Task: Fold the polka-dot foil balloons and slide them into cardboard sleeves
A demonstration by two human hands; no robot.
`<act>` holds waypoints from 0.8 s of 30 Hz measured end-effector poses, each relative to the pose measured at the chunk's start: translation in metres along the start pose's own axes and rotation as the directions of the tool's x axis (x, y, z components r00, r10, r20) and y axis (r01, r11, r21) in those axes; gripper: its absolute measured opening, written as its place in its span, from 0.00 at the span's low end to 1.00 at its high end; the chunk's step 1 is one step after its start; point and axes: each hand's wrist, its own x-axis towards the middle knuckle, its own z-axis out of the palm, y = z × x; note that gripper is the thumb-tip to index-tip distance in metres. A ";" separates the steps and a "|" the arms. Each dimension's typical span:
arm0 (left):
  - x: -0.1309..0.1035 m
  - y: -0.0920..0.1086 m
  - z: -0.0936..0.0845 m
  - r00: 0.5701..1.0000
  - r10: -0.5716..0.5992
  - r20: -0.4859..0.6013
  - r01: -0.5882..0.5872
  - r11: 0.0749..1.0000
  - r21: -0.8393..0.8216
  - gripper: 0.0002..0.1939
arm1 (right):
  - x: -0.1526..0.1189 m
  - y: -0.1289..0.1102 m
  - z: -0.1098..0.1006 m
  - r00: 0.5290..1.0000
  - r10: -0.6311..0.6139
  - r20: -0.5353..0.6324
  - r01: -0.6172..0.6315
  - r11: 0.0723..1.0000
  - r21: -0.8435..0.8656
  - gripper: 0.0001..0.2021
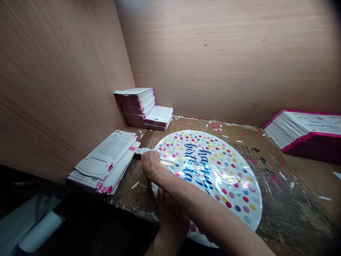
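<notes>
A flat round foil balloon (226, 177) with coloured dots and blue "happy birthday" lettering lies on the cardboard surface. My right hand (152, 164) is closed on its left edge, at the base of the white tail (141, 150) that sticks out to the left. Crossing under my right forearm, my left hand (172, 209) grips the balloon's near left edge; its fingertips are partly hidden. Just left of the tail sits a pile of white printed card sleeves (106, 156) with pink edges.
Taller stacks of folded card packs (138, 106) stand in the back left corner. Another pink-edged stack (306, 131) is at the right. Wooden panels (213, 64) rise behind and at the left. Small paper scraps (215, 126) litter the cardboard (282, 199).
</notes>
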 end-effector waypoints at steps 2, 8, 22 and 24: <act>0.000 0.006 -0.012 0.997 0.067 -0.043 -0.063 0.993 0.099 0.27 | -0.004 0.017 -0.005 0.991 0.124 -0.057 -0.124 0.992 0.005 0.12; 0.045 0.002 -0.072 0.971 0.117 -0.209 -0.078 0.980 0.184 0.09 | -0.014 0.060 -0.005 0.971 0.234 -0.042 -0.226 0.965 0.132 0.11; 0.136 -0.055 -0.094 0.906 -0.398 0.144 0.246 0.771 0.588 0.15 | -0.010 0.067 0.015 0.951 0.282 -0.127 -0.231 0.922 0.311 0.10; 0.137 -0.056 -0.092 0.900 -0.409 0.149 0.248 0.762 0.598 0.14 | -0.009 0.069 0.013 0.956 0.273 -0.106 -0.223 0.912 0.345 0.08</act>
